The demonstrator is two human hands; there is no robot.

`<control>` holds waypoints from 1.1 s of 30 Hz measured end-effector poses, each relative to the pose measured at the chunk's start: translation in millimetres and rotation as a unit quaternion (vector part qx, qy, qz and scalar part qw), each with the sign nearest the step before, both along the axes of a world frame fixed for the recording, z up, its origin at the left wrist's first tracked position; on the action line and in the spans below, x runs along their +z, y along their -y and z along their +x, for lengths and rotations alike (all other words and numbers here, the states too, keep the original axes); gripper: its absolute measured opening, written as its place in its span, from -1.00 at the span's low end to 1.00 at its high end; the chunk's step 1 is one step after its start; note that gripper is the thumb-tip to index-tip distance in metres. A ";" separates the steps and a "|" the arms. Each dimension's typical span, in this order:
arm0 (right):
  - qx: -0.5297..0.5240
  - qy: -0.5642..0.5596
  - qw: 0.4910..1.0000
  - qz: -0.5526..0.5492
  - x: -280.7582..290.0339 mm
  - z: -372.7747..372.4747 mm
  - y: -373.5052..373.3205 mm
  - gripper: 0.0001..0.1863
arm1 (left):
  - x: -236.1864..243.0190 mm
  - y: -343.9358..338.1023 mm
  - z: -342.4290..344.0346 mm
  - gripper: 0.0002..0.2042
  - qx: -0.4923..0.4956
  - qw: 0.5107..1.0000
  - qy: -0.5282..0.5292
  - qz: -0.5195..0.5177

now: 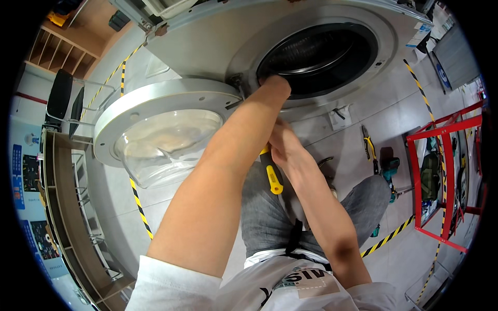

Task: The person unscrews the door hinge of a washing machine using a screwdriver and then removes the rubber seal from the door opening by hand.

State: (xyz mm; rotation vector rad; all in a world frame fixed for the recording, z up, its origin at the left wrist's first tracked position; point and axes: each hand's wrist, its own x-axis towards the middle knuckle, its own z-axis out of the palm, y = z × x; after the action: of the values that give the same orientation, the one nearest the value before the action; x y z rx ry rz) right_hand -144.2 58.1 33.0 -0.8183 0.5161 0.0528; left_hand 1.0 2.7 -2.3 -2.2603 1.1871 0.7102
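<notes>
A front-loading washing machine (207,57) stands before me, its round glass door (171,137) swung out to the left. My left hand (276,84) reaches to the lower left rim of the drum opening (321,57), beside the door hinge (236,85). It is bent out of sight past the wrist, so its fingers and anything in them are hidden. Lower down, partly behind the left forearm, my right hand (282,142) is closed around a tool with a yellow-and-black handle (273,176). The handle hangs downward, and the tool's working end cannot be seen.
On the tiled floor to the right lie yellow-and-black pliers (369,145) and a teal-and-black power drill (390,168). A red metal rack (447,129) holding tools stands farther right. Striped tape (139,207) marks the floor. Black chairs (61,96) and wooden shelving (78,207) are at left.
</notes>
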 end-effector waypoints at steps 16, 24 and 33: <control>-0.037 0.013 0.999 0.024 -14.5 13.4 -13.5 -0.53 | -61.5 9.1 31.9 -0.73 -0.055 0.997 0.045 0.029; -0.001 -0.001 0.999 0.053 -13.0 13.3 -1.6 -0.64 | -37.4 11.3 19.6 -0.74 -0.046 0.998 0.032 0.030; -0.023 0.034 0.999 0.020 -29.2 19.2 -3.5 -0.68 | -32.0 11.4 17.5 -0.75 -0.044 0.998 0.032 0.030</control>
State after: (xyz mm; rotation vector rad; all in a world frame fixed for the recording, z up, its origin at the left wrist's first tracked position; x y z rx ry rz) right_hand -125.0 61.6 3.8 -0.7655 0.4676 -0.0079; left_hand 18.5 -8.7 -34.3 -2.1511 1.2094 0.6262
